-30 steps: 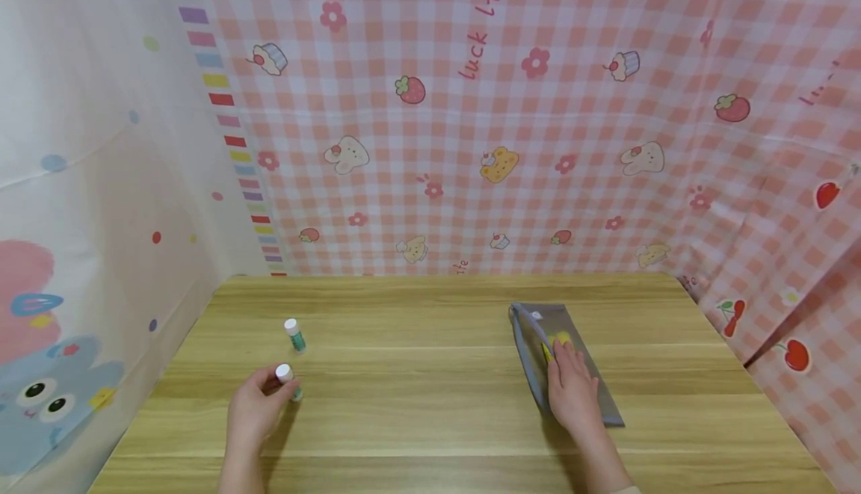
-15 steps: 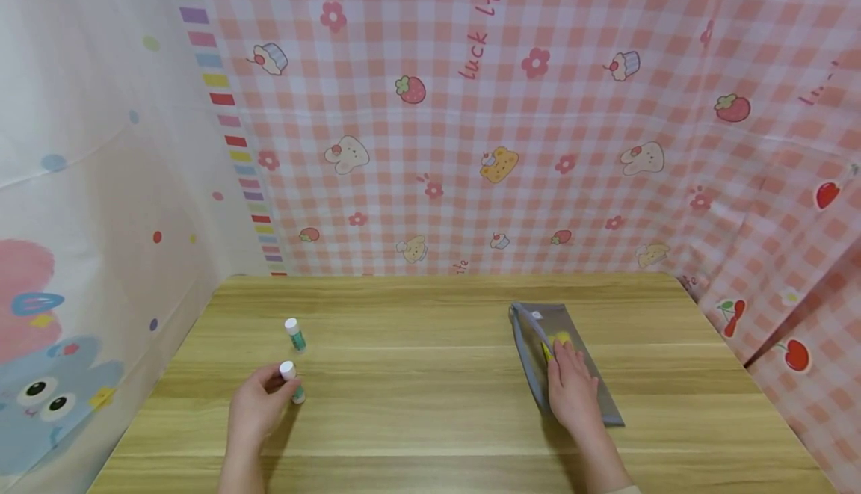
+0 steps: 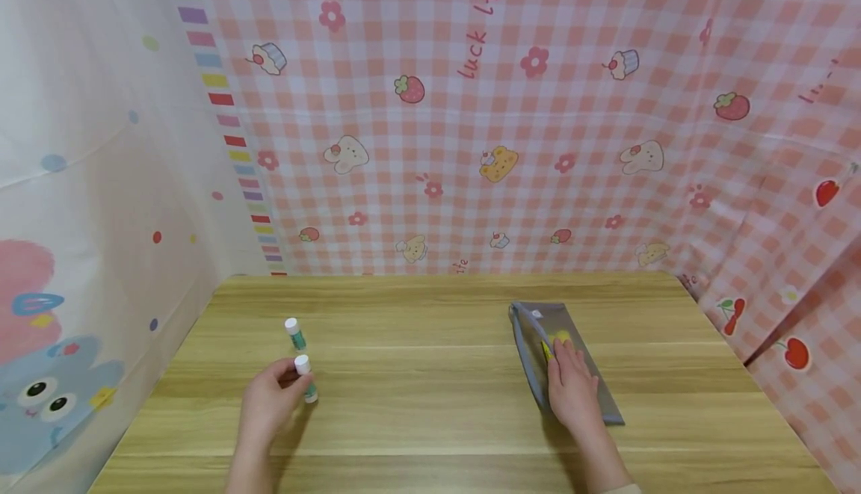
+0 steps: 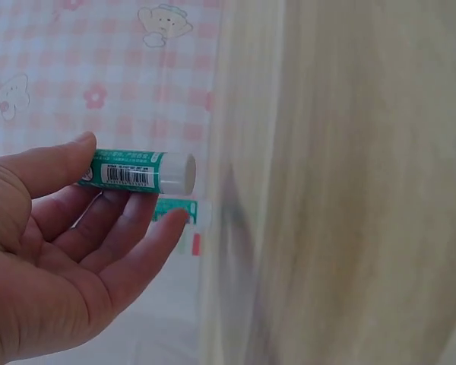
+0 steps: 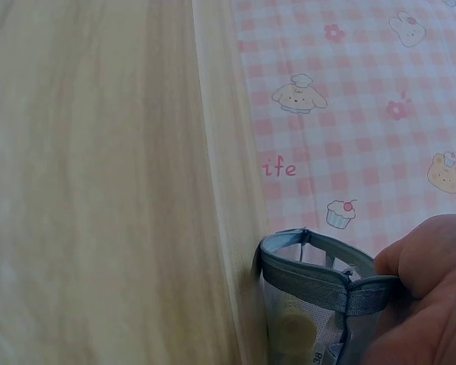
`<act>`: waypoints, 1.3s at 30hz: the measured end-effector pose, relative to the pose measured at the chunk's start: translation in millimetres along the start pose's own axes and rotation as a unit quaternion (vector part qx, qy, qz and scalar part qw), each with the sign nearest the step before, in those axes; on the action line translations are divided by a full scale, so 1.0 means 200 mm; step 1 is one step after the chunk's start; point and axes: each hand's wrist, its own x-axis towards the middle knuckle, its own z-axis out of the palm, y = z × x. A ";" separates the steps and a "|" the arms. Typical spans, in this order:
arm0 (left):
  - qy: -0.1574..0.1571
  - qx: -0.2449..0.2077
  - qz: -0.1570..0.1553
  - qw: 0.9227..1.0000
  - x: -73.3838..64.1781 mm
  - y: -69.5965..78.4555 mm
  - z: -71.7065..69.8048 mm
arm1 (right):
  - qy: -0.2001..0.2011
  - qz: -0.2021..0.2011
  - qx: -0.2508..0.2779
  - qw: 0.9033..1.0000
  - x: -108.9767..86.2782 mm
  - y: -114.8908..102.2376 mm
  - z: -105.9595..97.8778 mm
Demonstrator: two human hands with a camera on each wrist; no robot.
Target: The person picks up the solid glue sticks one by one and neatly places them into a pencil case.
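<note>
My left hand (image 3: 265,402) pinches a white-capped glue stick (image 3: 303,364) between thumb and fingers, cap up and slightly tilted. In the left wrist view its green label with a barcode (image 4: 129,175) faces the camera. A second glue stick (image 3: 294,335) stands on the table just beyond. Over at the right, my right hand (image 3: 575,391) grips the rim of a grey mesh zip pouch (image 3: 608,404). The right wrist view shows the pouch's zipped mouth (image 5: 308,277) spread apart. Something yellow (image 5: 296,331) sits inside; its kind is hard to make out.
The wooden table (image 3: 417,397) spreads between the two hands. A pink checked curtain (image 3: 430,128) hangs behind its far edge, with a white patterned curtain (image 3: 121,180) on the left.
My left hand has shifted a little to the right with the glue stick. The right hand and the pouch have stayed in place.
</note>
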 end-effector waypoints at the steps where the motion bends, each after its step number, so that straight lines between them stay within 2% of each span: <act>1: 0.000 -0.002 0.001 1.000 0.00 0.01 0.00 | 0.002 -0.001 -0.001 1.000 0.00 0.00 0.00; 9: 0.006 -0.016 0.010 1.000 -0.01 0.06 0.05 | 0.005 0.001 0.000 1.000 0.00 0.00 0.00; 14: 0.008 -0.043 0.014 0.999 -0.01 0.09 0.10 | 0.004 0.003 0.002 1.000 0.00 0.00 0.01; 23: -0.010 -0.115 0.011 0.993 -0.01 0.14 0.18 | -0.001 0.005 0.004 1.000 0.01 0.00 0.01; 32: -0.025 -0.142 0.018 0.989 -0.01 0.18 0.27 | 0.005 -0.003 -0.003 1.000 0.00 0.00 0.01; 39: -0.050 -0.186 0.013 0.981 -0.02 0.22 0.33 | 0.003 0.000 -0.003 1.000 0.01 -0.01 0.01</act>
